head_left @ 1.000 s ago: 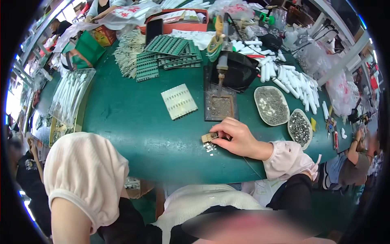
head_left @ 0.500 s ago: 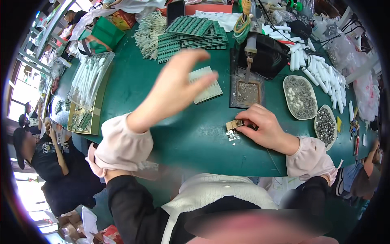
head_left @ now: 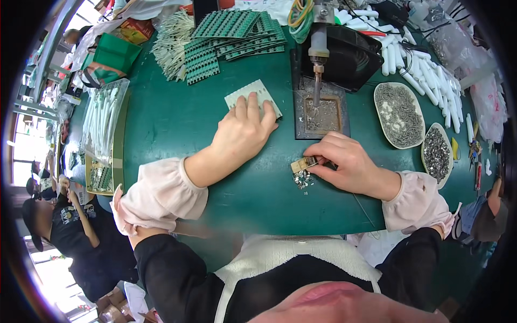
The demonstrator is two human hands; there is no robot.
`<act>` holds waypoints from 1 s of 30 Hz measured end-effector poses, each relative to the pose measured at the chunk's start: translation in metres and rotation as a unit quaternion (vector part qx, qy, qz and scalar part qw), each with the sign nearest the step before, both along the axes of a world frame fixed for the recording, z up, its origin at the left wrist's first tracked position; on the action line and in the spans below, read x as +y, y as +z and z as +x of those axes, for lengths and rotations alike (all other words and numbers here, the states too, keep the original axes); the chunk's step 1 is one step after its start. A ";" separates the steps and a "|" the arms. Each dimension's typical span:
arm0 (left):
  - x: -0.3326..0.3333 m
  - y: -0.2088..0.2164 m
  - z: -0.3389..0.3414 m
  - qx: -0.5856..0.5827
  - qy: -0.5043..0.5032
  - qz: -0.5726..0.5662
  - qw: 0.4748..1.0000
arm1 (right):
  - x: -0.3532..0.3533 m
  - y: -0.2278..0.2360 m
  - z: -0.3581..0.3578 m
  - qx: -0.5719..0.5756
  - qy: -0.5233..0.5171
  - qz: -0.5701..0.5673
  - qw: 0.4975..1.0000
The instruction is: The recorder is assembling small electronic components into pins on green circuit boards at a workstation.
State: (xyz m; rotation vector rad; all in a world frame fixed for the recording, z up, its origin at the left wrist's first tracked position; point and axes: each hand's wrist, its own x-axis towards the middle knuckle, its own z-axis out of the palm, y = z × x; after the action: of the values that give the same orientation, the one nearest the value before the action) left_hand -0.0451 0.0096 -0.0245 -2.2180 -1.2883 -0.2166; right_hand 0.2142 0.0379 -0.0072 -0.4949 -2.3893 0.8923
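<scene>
My left hand (head_left: 245, 126) lies with fingers stretched over the near edge of a white perforated board (head_left: 259, 89) on the green table. Whether the fingertips grip its edge cannot be seen. My right hand (head_left: 347, 161) is closed, thumb and fingers pinching a small tan block (head_left: 299, 166) with a dark metal end. Beneath and beside the block lies a small heap of shiny metal pieces (head_left: 302, 180). Behind my right hand, a vertical soldering iron (head_left: 318, 67) points down over a square metal tray (head_left: 344, 121).
Green circuit boards (head_left: 202, 60) are stacked at the back, beside a bundle of pale wires (head_left: 171, 46). On the right sit two dishes of small metal parts, a wire-bits dish (head_left: 398, 116) and a silver-parts dish (head_left: 436, 153). A black fan (head_left: 350, 56) stands behind the iron.
My left hand has come down from a blurred, raised position onto the white board. The view has shifted slightly. My right hand still pinches the tan block, and more metal pieces lie below it.
</scene>
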 end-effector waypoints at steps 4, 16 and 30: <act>-0.002 0.000 0.004 0.015 0.018 -0.006 1.000 | 0.002 -0.002 -0.003 0.015 0.003 0.006 1.000; 0.003 0.002 0.006 -0.096 0.024 0.003 0.995 | 0.000 0.007 -0.003 0.006 -0.007 -0.002 1.000; 0.038 0.068 0.013 -0.646 0.112 -0.569 0.495 | 0.017 0.028 0.001 -0.089 -0.089 0.015 0.992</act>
State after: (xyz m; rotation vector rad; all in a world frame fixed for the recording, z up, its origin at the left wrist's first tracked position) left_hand -0.0326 0.0477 0.0440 -2.7032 -3.2554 -1.5743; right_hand 0.2154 0.0544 0.0205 -0.7911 -2.4658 0.7606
